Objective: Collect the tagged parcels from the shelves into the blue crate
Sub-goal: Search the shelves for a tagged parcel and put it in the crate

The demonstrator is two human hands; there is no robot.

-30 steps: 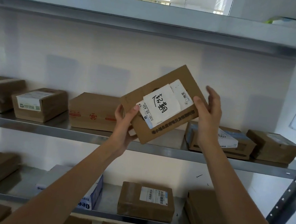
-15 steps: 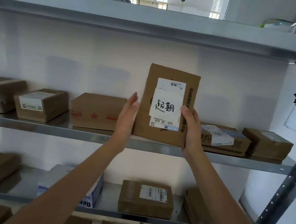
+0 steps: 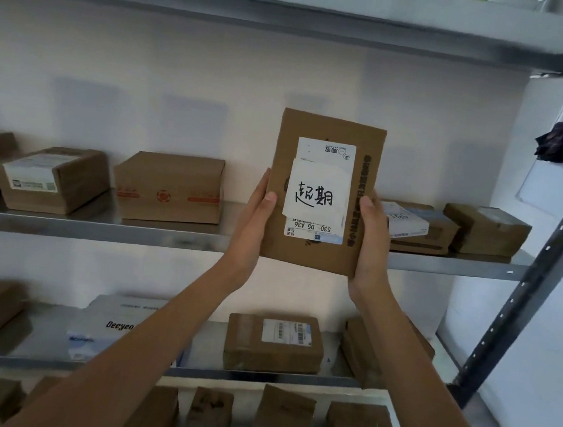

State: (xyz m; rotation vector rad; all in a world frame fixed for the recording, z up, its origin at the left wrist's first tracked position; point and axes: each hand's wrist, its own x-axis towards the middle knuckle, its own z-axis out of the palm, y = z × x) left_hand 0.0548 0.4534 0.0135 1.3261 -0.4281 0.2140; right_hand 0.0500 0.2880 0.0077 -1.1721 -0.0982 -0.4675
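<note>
Held up in front of the middle shelf (image 3: 99, 230): one flat brown parcel (image 3: 323, 190), standing tall on its short end, just right of the middle of the view. Stuck on its face, a white tag (image 3: 316, 196) with big black handwriting over a printed label.

Gripped by both hands. Left hand (image 3: 255, 217) at 9 o'clock of the parcel, thumb on the front, fingers hidden behind. Right hand (image 3: 372, 242) at 3 o'clock, thumb on the front edge, palm cupping the low corner.

Probably light, being thin and easy to hold up high like this. Stiff cardboard, so no bending or sagging. Not slippery, most likely. Best held just so, by the two long edges, thumbs kept off the tag to stop it peeling.

More boxes on the shelf: a taped brown box (image 3: 169, 187) at 9 o'clock, a labelled flat box (image 3: 416, 226) at 3 o'clock. Lower down at 6 o'clock, another brown parcel (image 3: 274, 343), a bit blurry.

No blue crate anywhere in view. Still to be carried there.
</note>
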